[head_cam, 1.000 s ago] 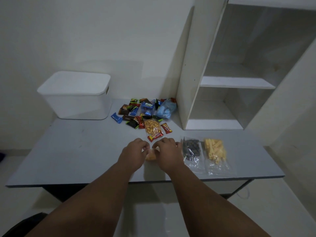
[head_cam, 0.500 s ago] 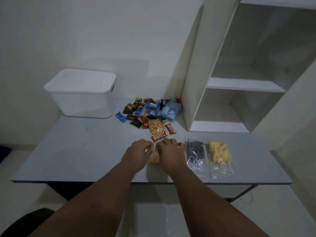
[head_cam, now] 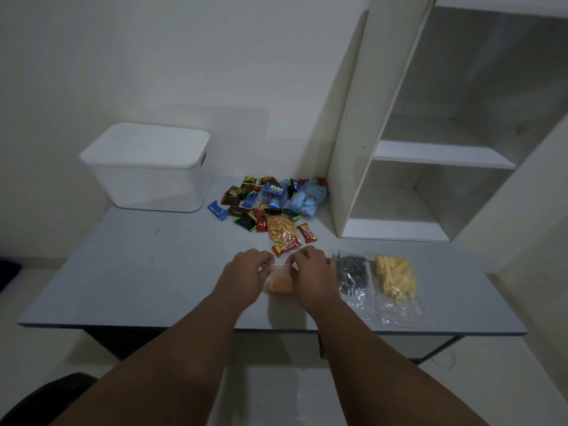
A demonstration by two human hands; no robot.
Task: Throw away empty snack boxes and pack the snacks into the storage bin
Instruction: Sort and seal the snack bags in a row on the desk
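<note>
A small clear plastic bag of orange snacks (head_cam: 279,282) lies on the grey bench (head_cam: 123,272) near the middle of its front edge, and both hands are on it: the left hand (head_cam: 249,270) and the right hand (head_cam: 313,272) sit knuckles-up, close together, fingers curled down onto the thin top strip of the bag as if pinching it at either end. The bag looks light and limp, the film slick and crinkly, so I judge it will sag and slide if lifted by one corner; the top strip, or a pinch just under it where the film bunches, is the safest hold, and the contents look crushable, so no squeezing of the filled part. Just right of it, toward the front right corner, lie a clear bag of dark pieces (head_cam: 352,273) and a clear bag of yellow sticks (head_cam: 396,278), side by side. A loose heap of small coloured wrapped snacks (head_cam: 267,201) sits at the far edge, and a white plastic storage bin (head_cam: 147,176) stands at the far left corner with its lid on, which will have to come off before packing. The bench top is smooth and matt; a white open shelf unit (head_cam: 399,179) stands on its far right corner, plain pale walls behind, dim light
</note>
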